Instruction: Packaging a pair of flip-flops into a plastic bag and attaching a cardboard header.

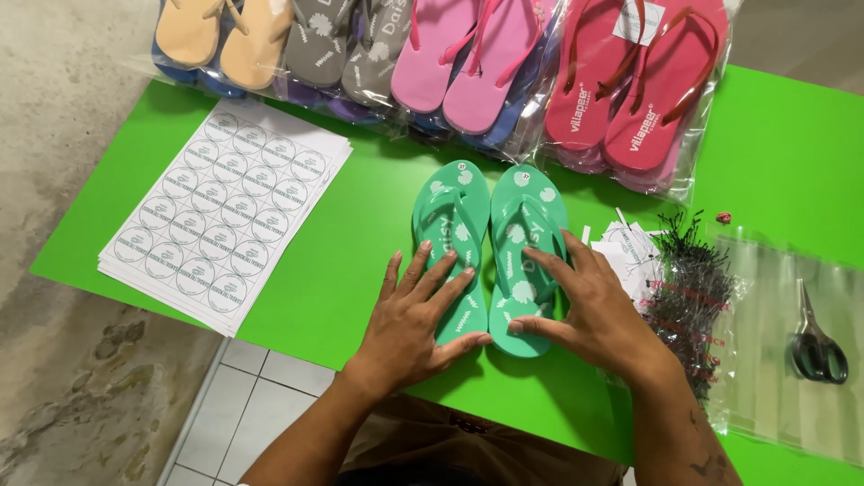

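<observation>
Sticker sheets (220,216) lie at 9 o'clock on the green counter (351,270). Centre: left hand (409,315), fingers spread flat, nothing gripped, presses the left teal flip-flop (450,211); right hand (589,306), fingers likewise flat and released, rests on the right teal flip-flop (522,216), the pair touching side by side. Bagged flip-flops (450,63) at 12 o'clock; scissors (814,346) at 3 o'clock.

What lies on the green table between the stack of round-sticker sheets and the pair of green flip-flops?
Nothing: in the head view, the green table is bare between the stack of round-sticker sheets and the pair of green flip-flops.
</observation>
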